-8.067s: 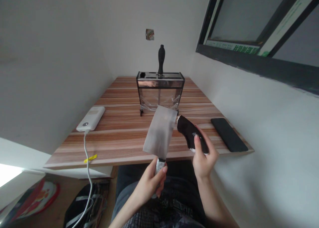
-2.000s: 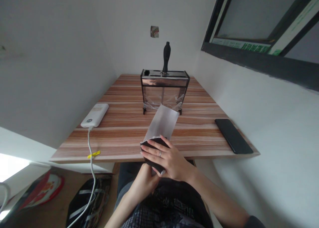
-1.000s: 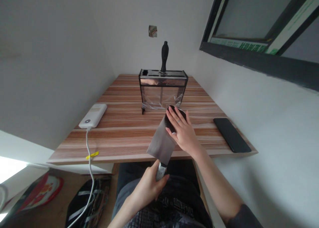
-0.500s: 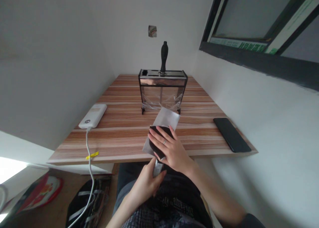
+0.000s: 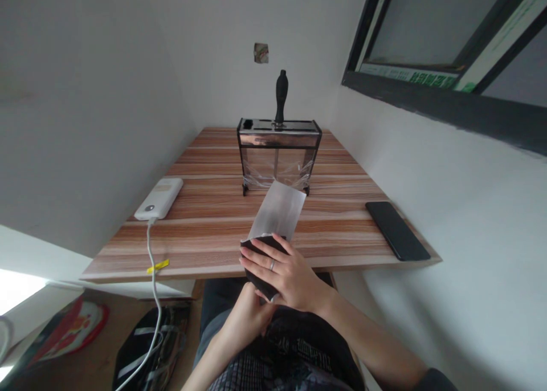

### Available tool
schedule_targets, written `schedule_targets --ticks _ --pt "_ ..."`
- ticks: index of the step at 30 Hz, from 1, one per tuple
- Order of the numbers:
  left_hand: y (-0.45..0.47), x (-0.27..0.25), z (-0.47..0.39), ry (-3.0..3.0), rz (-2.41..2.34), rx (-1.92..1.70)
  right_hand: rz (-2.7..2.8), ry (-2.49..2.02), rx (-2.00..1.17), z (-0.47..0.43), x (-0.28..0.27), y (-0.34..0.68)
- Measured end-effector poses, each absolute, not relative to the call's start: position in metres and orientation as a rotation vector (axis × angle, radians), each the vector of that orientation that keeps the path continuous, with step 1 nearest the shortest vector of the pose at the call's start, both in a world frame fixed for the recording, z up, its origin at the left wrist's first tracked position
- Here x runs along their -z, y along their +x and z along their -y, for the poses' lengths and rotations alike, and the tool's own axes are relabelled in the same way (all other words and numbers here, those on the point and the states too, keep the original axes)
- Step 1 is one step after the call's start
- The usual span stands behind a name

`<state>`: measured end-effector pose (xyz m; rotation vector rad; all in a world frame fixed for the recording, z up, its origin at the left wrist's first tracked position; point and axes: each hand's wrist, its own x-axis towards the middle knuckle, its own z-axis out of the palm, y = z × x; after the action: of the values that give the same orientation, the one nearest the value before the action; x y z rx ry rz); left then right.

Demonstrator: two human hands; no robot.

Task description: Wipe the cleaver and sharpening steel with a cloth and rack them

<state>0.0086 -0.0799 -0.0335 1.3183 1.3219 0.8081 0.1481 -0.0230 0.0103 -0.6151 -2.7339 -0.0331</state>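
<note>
Just beneath your right hand [image 5: 293, 280]: one black pad [image 5: 261, 286], pale at its edges, laid across the lower end of a cleaver blade [image 5: 280, 208]. Your right hand grasps the pad under outstretched fingers, presumably so that a layer lies between skin and metal.

Nearer you, partly covered: your left hand [image 5: 250, 311], curled closed at the cleaver's lower end, seemingly on the handle, which is hidden; holding there likely steadies the blade away from its edge. The blade points away from you.

Beyond both hands: one knife block [image 5: 280, 133], upright on the table [image 5: 205, 220], a black handle [image 5: 281, 92] rising from its top, clear wrap [image 5: 256, 177] around its lower part, perhaps for protection.

Right of your right hand: one dark phone [image 5: 397, 231], well apart.

Left of your left hand: one white power bank [image 5: 159, 198], its cable [image 5: 149, 248] running over the table edge beside a yellow strip [image 5: 160, 265]; both devices sit outside your reach of work.
</note>
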Motion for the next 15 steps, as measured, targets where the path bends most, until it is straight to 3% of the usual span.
schedule_targets --ticks 15 --pt "0.008 0.025 0.078 1.456 -1.295 -0.739 2.62 -0.838 0.118 0.005 -0.018 0.155"
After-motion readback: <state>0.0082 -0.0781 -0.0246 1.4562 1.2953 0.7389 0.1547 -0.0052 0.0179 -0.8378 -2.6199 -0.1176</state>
